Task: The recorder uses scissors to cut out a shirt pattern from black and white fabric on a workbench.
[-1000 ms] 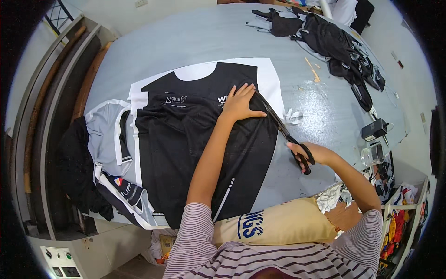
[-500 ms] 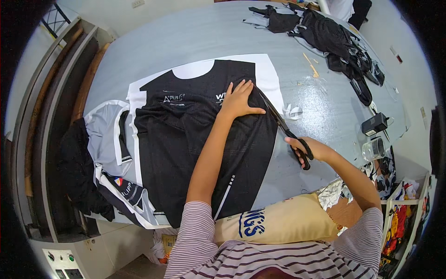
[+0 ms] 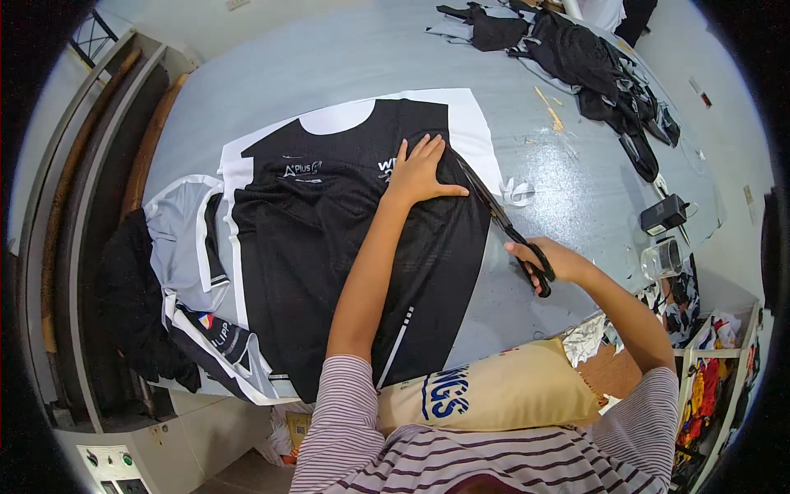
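A black shirt panel [image 3: 329,239] with white margins and a scooped neckline lies spread on the grey table [image 3: 271,74]. My left hand [image 3: 420,174] rests on its upper right part, fingers stretched out and pressed against the fabric. In my right hand [image 3: 550,259] is a pair of black scissors [image 3: 499,216], my fingers through the handles. The long blades run up along the panel's right edge, beside the white margin [image 3: 473,132]. A white fabric scrap [image 3: 517,193] lies just right of the blades.
More grey and black cut pieces [image 3: 185,239] lie at the left. Black fabric scraps [image 3: 576,62] are heaped at the far right, with a black box [image 3: 663,216] and a glass jar [image 3: 661,259] nearer. A beige sack [image 3: 502,383] sits at the near edge. Rollers [image 3: 90,181] stand left.
The shirt panel and my left hand have shifted slightly left and away from me. The scissors remain at the panel's right edge, their handles nearly in place.
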Demonstrator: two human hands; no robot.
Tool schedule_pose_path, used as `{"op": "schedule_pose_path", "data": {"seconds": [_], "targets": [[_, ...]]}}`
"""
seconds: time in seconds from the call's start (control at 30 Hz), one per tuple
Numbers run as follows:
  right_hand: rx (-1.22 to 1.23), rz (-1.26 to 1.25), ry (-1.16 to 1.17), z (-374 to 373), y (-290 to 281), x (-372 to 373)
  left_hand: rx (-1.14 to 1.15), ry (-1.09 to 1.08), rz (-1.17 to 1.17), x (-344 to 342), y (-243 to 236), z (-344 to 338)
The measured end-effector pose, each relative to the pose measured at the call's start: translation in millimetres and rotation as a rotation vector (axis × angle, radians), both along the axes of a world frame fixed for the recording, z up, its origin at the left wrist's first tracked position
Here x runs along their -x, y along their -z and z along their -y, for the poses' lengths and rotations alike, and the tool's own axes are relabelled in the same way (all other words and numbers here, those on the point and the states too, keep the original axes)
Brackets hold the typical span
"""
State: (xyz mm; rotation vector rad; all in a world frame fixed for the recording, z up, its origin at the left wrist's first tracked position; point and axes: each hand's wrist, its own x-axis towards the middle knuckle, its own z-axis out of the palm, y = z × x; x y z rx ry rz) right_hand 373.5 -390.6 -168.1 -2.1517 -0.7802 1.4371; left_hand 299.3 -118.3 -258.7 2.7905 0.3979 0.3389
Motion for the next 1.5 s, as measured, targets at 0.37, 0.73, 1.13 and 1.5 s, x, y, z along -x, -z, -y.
{"op": "schedule_pose_path", "data": {"seconds": [0.37, 0.73, 1.13, 1.5], "targets": [[-0.043, -0.008, 0.003, 3.3, 5.6, -2.7, -0.023, -0.068, -0.032, 1.0, 2.4, 5.1], [0.019, -0.07, -0.032, -4.3, 0.9, -9.7, 0.115, -0.116, -0.102, 9.7, -7.2, -27.2], [-0.009, -0.014, -0.063, -28.0, 9.4, -11.6, 0.095, -0.138, -0.108, 8.8, -4.3, -24.2], [-0.036, 0.0, 0.022, -25.3, 13.7, -8.0, 0.173, -0.172, -0.229, 11.7, -16.1, -18.0]]}}
